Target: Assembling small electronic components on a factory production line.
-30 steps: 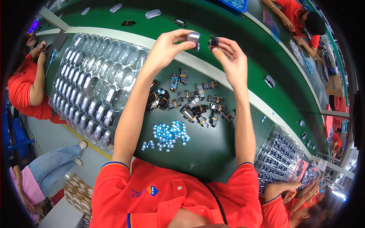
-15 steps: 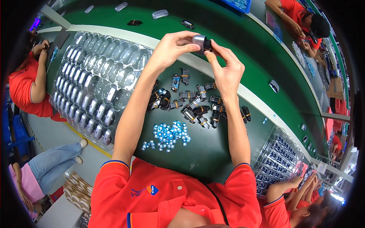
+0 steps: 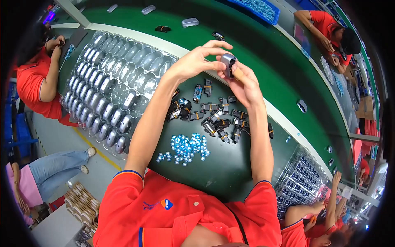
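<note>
A glossy grey oval case shell (image 3: 226, 59) with a dark hollow inside is held up over the bench's far edge. My right hand (image 3: 245, 85) grips it from below and the right; a tan cover wraps its thumb tip. From the left, my left hand (image 3: 197, 61) has its thumb against the shell, its upper fingers curving over the top. Below the hands lies a loose heap of small black modules with orange strips (image 3: 221, 123). Nearer me sits a pile of small blue-and-white pieces (image 3: 189, 147).
A clear blister tray (image 3: 133, 78) partly filled with grey shells stands left. Another tray (image 3: 302, 175) of dark parts is at the right. Beyond a pale rail (image 3: 284, 119), the green conveyor belt (image 3: 263, 61) carries scattered shells. Co-workers in red sit around; a blue bin (image 3: 269, 18) stands far off.
Both hands have come slightly nearer me and to the right with the shell. The shell has been turned so its dark hollow shows, and my left fingers have loosened and lifted.
</note>
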`<state>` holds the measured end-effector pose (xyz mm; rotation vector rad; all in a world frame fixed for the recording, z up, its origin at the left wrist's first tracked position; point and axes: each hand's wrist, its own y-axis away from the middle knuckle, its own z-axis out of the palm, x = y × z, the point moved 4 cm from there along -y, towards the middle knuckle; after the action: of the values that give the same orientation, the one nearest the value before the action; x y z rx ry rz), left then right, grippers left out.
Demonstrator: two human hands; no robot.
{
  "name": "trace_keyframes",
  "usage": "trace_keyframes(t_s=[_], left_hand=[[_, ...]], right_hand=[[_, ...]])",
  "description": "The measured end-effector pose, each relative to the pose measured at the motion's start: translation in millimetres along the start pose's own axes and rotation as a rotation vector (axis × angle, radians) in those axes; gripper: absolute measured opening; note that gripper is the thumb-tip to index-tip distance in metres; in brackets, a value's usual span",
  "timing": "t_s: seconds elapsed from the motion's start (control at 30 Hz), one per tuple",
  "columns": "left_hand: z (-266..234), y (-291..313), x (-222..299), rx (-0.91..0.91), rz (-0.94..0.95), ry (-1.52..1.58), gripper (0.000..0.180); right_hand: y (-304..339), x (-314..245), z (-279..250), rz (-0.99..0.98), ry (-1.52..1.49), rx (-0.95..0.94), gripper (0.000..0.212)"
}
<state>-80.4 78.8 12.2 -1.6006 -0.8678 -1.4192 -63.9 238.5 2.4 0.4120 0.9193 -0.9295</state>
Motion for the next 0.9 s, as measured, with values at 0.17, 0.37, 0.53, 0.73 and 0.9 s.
trace_keyframes(t_s=[0.17,0.37,0.53,0.73,0.9], left_hand=[[5,-11,9,-0.041,0.112,-0.141,0.034],[-54,-71,2,0.121,0.074,-0.640,0.034],[-142,-102,-40,0.478,-0.081,-0.989,0.034],[-152,-119,-78,0.307,-0.245,-1.210,0.034],[-127,-121,-70,0.203,-0.242,-1.186,0.034]], right_hand=[[-2,-1,-8,-0.094,0.168,0.067,0.032],[-29,-25,-86,-0.191,1.049,0.389,0.026],[-40,-47,-102,-0.152,2.183,0.537,0.030],[-116,-23,-46,0.226,1.922,0.528,0.028],[-120,1,-50,0.192,1.975,0.553,0.030]])
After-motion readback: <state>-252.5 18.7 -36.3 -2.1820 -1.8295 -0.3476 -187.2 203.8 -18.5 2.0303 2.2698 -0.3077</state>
